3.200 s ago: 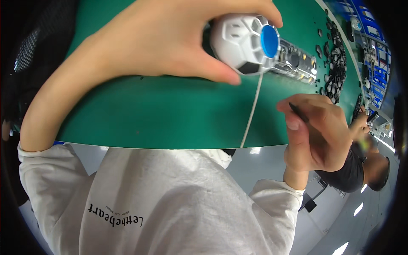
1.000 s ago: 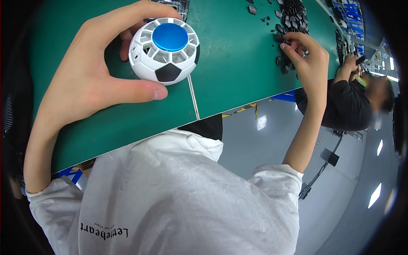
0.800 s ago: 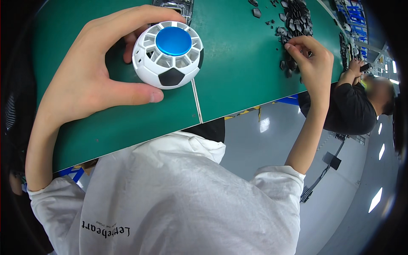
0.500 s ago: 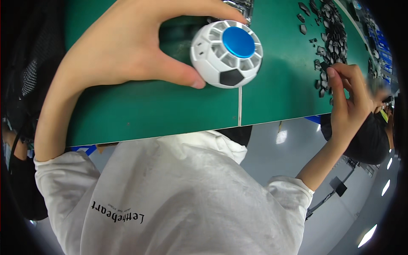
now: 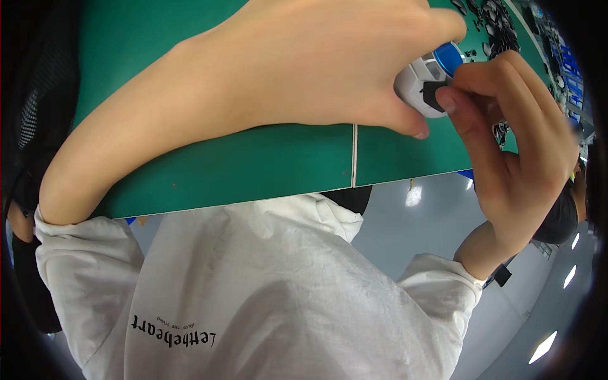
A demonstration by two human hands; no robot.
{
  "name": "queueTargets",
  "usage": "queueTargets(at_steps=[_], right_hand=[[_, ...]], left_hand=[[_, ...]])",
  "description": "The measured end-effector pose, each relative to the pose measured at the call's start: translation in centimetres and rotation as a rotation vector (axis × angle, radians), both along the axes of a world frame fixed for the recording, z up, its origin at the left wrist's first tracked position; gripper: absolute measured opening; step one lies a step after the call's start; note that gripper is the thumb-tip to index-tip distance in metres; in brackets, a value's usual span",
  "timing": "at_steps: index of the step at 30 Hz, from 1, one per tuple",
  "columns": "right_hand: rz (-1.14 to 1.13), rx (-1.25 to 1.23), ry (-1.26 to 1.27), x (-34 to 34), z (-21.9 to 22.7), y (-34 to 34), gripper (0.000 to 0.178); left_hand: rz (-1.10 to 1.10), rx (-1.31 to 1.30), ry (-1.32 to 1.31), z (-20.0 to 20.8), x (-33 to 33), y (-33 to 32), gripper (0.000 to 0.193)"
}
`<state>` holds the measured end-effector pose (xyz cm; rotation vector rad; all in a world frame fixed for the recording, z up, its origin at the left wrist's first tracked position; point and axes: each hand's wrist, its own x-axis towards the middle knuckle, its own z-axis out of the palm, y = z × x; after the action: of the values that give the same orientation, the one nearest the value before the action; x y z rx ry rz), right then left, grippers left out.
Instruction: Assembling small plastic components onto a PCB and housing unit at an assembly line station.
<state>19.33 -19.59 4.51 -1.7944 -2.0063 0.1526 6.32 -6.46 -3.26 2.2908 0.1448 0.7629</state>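
Observation:
My left hand (image 5: 342, 69) is curled around a white round plastic device (image 5: 415, 88) with a blue disc (image 5: 448, 58) on top. The thumb is below it and the fingers are above. A black panel (image 5: 433, 95) shows on the device's side, facing me. My right hand (image 5: 519, 120) is closed in a pinch at the device's right side, thumb tip against or very near the black panel. Whatever the right fingertips hold, if anything, is hidden. Both hands cover much of the device.
Beyond my right hand, a heap of small dark plastic pieces (image 5: 500, 28) lies on the green table (image 5: 266, 158). A pale seam (image 5: 354, 155) crosses the tabletop. Blue items (image 5: 560, 60) are at the far right. A person in dark clothing (image 5: 557, 218) is partly visible at right.
My left hand has carried the white device to the right. My right hand has come away from the heap of dark pieces toward me, and its fingertips now meet the device's right side.

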Motion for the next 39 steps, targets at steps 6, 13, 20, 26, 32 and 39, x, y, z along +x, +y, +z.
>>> queueTargets(at_steps=[6,13,20,26,32,39], right_hand=[[0.035,0.044,-0.052,0.1,-1.1,0.1,0.025],[-0.043,0.043,0.006,0.6,-0.3,0.6,0.027],[-0.167,-0.02,0.255,0.2,0.1,0.6,0.027],[-0.143,-0.015,0.296,0.5,-0.3,0.7,0.027],[-0.219,-0.033,0.362,0.3,0.6,0.9,0.027],[-0.13,0.053,0.313,0.5,-0.6,0.6,0.028]], left_hand=[[-0.15,-0.107,-0.034,-1.1,0.3,1.1,0.025],[-0.224,-0.157,-0.044,0.5,0.9,3.0,0.026],[-0.279,-0.208,-0.016,1.3,1.4,3.6,0.027],[-0.257,-0.173,0.043,1.5,1.3,3.9,0.029],[-0.285,-0.283,-0.03,1.6,2.0,4.0,0.031],[-0.302,-0.291,-0.025,1.5,1.5,4.1,0.031]])
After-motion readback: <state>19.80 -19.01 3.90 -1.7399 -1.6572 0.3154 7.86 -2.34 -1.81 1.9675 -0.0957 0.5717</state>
